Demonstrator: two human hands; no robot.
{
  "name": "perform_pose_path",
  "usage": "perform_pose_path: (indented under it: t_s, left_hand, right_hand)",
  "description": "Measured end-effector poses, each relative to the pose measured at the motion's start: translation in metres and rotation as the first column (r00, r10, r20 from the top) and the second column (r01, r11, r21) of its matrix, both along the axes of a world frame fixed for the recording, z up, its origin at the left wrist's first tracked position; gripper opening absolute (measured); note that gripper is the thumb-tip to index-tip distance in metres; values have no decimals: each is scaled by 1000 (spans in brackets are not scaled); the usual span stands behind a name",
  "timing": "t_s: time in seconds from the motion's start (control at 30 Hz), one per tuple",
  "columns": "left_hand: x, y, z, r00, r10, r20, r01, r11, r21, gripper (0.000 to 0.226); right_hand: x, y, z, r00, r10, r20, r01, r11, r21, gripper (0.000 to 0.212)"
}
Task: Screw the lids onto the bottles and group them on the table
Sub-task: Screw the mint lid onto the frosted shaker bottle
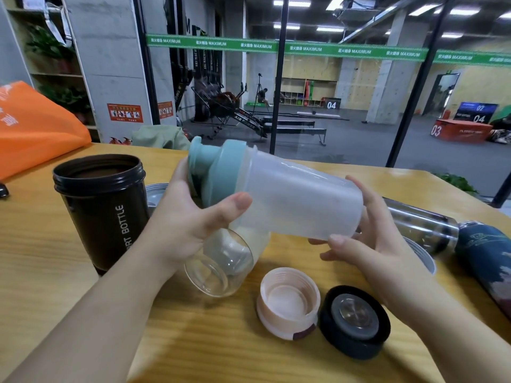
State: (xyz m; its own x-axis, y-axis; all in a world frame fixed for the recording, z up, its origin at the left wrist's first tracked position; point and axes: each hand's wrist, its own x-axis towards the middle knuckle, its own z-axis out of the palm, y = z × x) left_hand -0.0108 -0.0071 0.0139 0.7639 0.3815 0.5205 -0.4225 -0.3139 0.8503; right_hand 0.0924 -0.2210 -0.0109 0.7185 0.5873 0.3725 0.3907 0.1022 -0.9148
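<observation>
A person holds a cloudy white bottle up in the air, tipped on its side above the wooden surface. A blue-green lid sits on its left end. The left hand is curled around the lid, with the thumb pressed on the bottle just beside the lid. The right hand holds the other end, the bottom of the bottle, with its fingers curled around it and the thumb below.

Under the held bottle, a clear bottle lies on its side on the surface, its open mouth facing near. Just right of it stands a pink lid, open side up. Touching the pink lid on its right is a black lid with a grey and shiny middle, also open side up.

On the left stands a big black bottle with no lid on. It has white letters down its side. Behind it, partly hidden, is a grey round thing; I cannot tell what it is.

On the right, a shiny see-through bottle lies on its side. Near it lies a dark blue bottle with a pattern, also on its side. Behind the right hand there is a white rim, mostly hidden.

At the far left of the surface lies an orange bag.
</observation>
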Motion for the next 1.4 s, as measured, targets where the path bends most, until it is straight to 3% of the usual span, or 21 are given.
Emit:
perform_pose_path:
  t_s: [0.23,0.4,0.47,0.57,0.67,0.8,0.97,1.13,1.27,1.4]
  left_hand:
    - [-3,2,2,999,-13,-48,16,998,56,99]
    - [-4,2,1,995,-84,-61,90,990,108,97]
    - [-3,2,-1,996,-72,-53,78,990,116,97]
    - [-2,-1,-2,1000,-22,-17,24,995,98,76]
    - [-1,-1,-3,1000,-9,14,8,999,41,68]
    - [1,-1,-3,999,10,40,-11,1000,15,69]
    - [0,3,-3,999,40,13,-41,999,35,88]
    - [-2,2,0,999,41,-7,-41,997,65,106]
    - [-3,0,0,1000,10,-9,-9,998,64,95]
    - [-3,-1,-1,1000,29,-9,-28,996,83,86]
  right_hand:
    - [1,-3,3,997,-71,37,71,997,-4,71]
    - [5,-4,-2,983,-182,39,185,978,-93,109]
    - [7,-6,-4,987,-159,31,162,976,-149,114]
    - [3,-4,-4,993,-112,23,114,981,-158,102]
    - [-4,-1,-2,994,-39,102,53,990,-130,66]
    - [-6,0,-4,970,-10,244,29,997,-78,89]
    - [-4,-1,-3,938,-71,338,105,991,-83,82]
    - [-3,-3,-1,949,-122,290,163,979,-123,75]
    - [-4,-3,1,960,-164,228,186,979,-81,51]
    - [-3,-1,0,970,-180,160,199,974,-111,57]
